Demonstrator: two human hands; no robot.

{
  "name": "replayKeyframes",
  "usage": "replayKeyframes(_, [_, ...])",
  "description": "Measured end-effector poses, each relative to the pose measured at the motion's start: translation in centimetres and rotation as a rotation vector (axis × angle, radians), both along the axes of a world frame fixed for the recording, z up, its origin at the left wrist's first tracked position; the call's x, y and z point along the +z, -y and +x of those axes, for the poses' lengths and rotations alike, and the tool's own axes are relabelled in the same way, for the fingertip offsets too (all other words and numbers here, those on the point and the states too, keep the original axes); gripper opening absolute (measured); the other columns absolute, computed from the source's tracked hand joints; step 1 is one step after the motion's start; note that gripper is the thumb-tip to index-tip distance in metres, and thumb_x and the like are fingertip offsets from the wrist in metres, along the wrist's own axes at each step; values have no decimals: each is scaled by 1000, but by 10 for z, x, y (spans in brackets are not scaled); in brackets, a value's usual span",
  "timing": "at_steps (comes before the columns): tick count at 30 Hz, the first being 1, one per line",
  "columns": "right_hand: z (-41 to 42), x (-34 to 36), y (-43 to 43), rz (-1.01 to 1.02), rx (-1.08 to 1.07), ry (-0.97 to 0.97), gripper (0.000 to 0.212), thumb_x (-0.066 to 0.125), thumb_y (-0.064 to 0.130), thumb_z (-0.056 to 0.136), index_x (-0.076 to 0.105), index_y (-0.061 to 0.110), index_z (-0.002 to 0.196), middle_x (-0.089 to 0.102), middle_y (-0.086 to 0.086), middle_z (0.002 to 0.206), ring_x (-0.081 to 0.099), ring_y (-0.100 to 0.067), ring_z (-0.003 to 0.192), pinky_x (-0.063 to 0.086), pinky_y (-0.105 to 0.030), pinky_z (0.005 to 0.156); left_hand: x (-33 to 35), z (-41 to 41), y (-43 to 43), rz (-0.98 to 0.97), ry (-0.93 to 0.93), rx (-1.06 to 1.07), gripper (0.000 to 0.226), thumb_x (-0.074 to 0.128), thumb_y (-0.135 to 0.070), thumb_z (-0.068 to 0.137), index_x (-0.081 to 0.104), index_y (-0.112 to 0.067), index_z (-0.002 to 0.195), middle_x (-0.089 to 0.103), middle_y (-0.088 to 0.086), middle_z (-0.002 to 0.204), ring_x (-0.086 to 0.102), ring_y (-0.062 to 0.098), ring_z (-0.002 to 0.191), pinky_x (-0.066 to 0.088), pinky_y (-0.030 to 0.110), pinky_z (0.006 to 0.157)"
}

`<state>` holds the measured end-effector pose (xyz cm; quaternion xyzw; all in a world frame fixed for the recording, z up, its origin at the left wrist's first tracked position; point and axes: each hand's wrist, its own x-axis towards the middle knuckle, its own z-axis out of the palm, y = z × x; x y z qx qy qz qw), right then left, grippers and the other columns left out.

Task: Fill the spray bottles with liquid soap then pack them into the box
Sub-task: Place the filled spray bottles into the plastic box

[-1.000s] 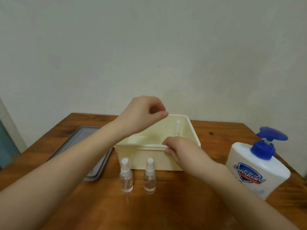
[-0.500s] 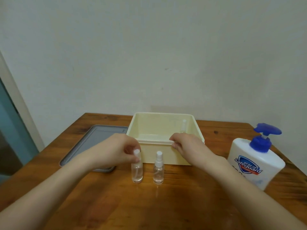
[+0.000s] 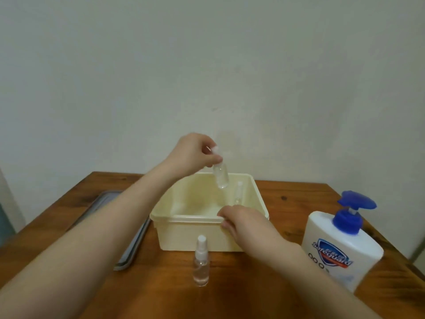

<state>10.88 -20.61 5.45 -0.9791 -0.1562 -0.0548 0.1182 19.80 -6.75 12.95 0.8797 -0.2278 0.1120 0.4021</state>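
Fingers (image 3: 228,214) of the right hand (image 3: 243,223) curled over the near rim of the box (image 3: 184,233), gripping it. Just in front, one little spray bottle (image 3: 201,263) upright on the counter (image 3: 253,284). Big white soap bottle (image 3: 340,249) to the right, grey lid (image 3: 131,240) to the left. Inside the box, a second bottle (image 3: 238,192) upright by the far right corner. Higher up, left hand (image 3: 192,155) pinching the top of a third bottle (image 3: 221,179) over the box.
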Motion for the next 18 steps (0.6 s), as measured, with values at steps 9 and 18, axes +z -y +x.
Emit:
replayKeyframes(9, [5,-4,2,-62,37,41,29,34,13,100,46,15,126,58,-7,111,54,-25,100,37,-32,79,-72,63,37,180,-153,-50,8,69,-7,75,62,-9,74,56,-2,53,47,-6,32,36,8,41])
replayKeyframes(18, [6,-6,4,-69,47,68,31,33,17,101,45,17,129,57,-5,113,53,-24,103,34,-31,80,-78,68,50,227,-111,-60,19,71,-9,75,64,-1,91,55,-5,54,49,-4,36,39,10,46])
